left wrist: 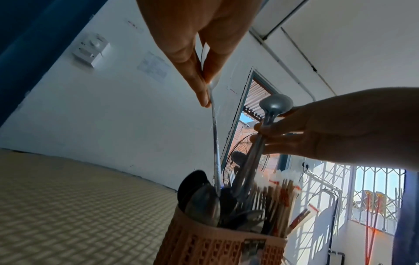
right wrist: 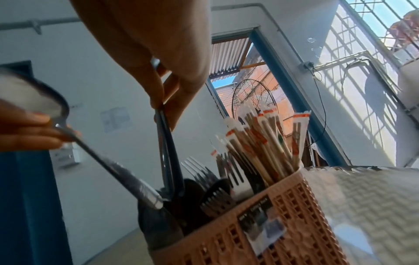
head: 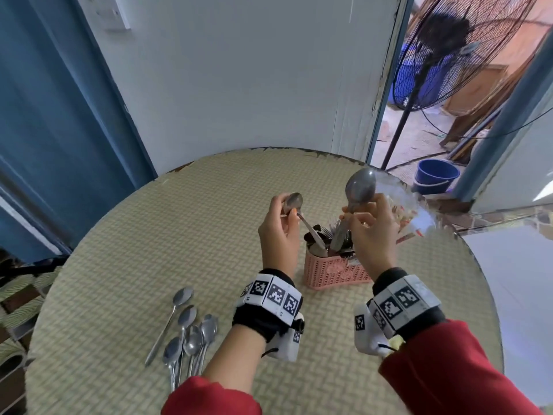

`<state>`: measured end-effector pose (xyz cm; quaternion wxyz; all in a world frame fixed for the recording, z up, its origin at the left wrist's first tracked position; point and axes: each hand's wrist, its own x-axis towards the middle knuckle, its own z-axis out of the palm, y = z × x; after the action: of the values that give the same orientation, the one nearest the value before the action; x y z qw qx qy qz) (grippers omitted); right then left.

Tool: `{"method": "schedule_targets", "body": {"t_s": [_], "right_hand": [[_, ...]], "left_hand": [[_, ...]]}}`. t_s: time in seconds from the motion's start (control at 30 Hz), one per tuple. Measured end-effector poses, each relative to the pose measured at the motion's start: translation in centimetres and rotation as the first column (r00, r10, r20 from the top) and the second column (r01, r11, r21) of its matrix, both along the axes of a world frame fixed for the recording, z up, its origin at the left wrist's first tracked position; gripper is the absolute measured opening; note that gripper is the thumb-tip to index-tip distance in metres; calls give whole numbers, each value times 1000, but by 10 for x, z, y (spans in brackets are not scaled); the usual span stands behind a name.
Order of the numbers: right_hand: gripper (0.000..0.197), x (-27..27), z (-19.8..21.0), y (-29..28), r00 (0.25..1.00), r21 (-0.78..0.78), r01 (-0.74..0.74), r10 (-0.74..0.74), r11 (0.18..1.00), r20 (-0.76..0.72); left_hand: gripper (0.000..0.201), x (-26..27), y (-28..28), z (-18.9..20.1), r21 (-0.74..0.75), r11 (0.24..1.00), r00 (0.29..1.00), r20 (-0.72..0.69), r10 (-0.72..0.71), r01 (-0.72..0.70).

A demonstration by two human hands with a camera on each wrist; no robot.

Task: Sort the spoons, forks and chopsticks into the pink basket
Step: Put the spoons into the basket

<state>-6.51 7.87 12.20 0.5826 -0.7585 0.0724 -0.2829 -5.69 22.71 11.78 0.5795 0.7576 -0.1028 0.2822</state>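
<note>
From the head view, a round desk [head: 119,235] covered with a woven-pattern mat is seen. The pink basket [head: 332,272] stands on it, just in front of both hands. The left hand [head: 279,232] is closed on a small spoon [head: 294,203], which is pinched near its bowl, while the handle slants down into the basket. The right hand [head: 374,235] is clamped on a larger spoon [head: 360,185]; its bowl is held up above the fingers and its handle points down into the basket. A group of loose spoons [head: 188,327] is laid on the desk, at the near left, well apart from the basket. A blue bucket [head: 437,173] and a standing fan [head: 443,52] are seen beyond the doorway.

From the left wrist view, the small spoon [left wrist: 214,125] is pinched between thumb and fingers [left wrist: 197,84] of the left hand, and its handle end is lowered among the dark spoons inside the pink basket [left wrist: 204,247]. The larger spoon [left wrist: 275,104] is gripped by the right hand [left wrist: 328,125].

From the right wrist view, wrapped chopsticks [right wrist: 265,141] are standing at the right end of the pink basket [right wrist: 294,215], forks [right wrist: 201,172] in the middle, and spoons at the left end. The dark handle of the larger spoon [right wrist: 169,152] is held by the right hand [right wrist: 158,53].
</note>
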Motion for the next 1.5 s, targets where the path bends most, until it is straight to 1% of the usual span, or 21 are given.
{"method": "schedule_targets", "body": {"t_s": [0.13, 0.23, 0.33, 0.4, 0.5, 0.57, 0.63, 0.73, 0.83, 0.93, 1.0, 1.07, 1.17, 1.27, 1.37, 1.43, 1.5], "right_hand": [[27, 9, -20, 1, 998, -26, -21, 19, 999, -57], [31, 15, -32, 2, 994, -34, -58, 55, 998, -96], [27, 14, -38, 0, 990, -158, -78, 57, 984, -130], [28, 12, -40, -2, 985, -197, -123, 96, 973, -140], [34, 9, -38, -7, 971, -230, -199, 160, 953, -177], [46, 7, -35, -10, 951, -216, -268, 222, 939, -216], [52, 5, -33, -12, 930, -176, -319, 273, 931, -245], [51, 3, -31, -12, 932, -191, -324, 277, 927, -235], [46, -3, -30, -7, 964, -214, -241, 207, 947, -166], [36, -12, -27, 7, 984, -195, -172, 161, 966, -71], [30, -20, -27, 20, 987, -202, -159, 160, 966, -16], [28, -27, -32, 37, 981, -189, -193, 196, 963, -1], [32, -37, -50, 69, 955, -154, -296, 288, 943, -73], [30, -44, -73, 104, 911, -105, -390, 367, 915, -190], [29, -50, -97, 139, 844, -80, -471, 423, 878, -329], [26, -51, -112, 161, 797, -73, -511, 441, 856, -412], [21, -52, -127, 182, 752, -64, -532, 436, 845, -495]], "left_hand": [[21, 2, -12, -16, 2, 1000, 1000, -18, 3, -3], [21, 0, -17, -25, 9, 1000, 1000, 15, -7, 7], [20, 1, -20, -35, 89, 995, 999, 29, -39, 36], [21, 2, -22, -41, 170, 985, 999, 4, -43, 42], [29, 1, -27, -45, 209, 972, 989, -121, -87, 111], [39, 1, -29, -47, 192, 960, 956, -252, -151, 202], [49, 1, -30, -48, 167, 951, 917, -353, -187, 259], [54, -3, -29, -46, 96, 960, 894, -396, -207, 265], [47, -8, -23, -49, 72, 978, 912, -379, -154, 195], [41, -18, -13, -54, 48, 994, 924, -375, -74, 99], [38, -28, -3, -58, 37, 998, 921, -388, -23, 41], [35, -39, 11, -65, 35, 999, 918, -397, 23, -10], [32, -56, 39, -83, 48, 997, 904, -420, 80, -66], [29, -69, 74, -102, 64, 988, 860, -488, 151, -138], [26, -79, 114, -123, 135, 973, 808, -542, 232, -189], [21, -86, 141, -135, 175, 963, 770, -578, 269, -205], [15, -92, 164, -140, 167, 960, 741, -611, 279, -224]]}}
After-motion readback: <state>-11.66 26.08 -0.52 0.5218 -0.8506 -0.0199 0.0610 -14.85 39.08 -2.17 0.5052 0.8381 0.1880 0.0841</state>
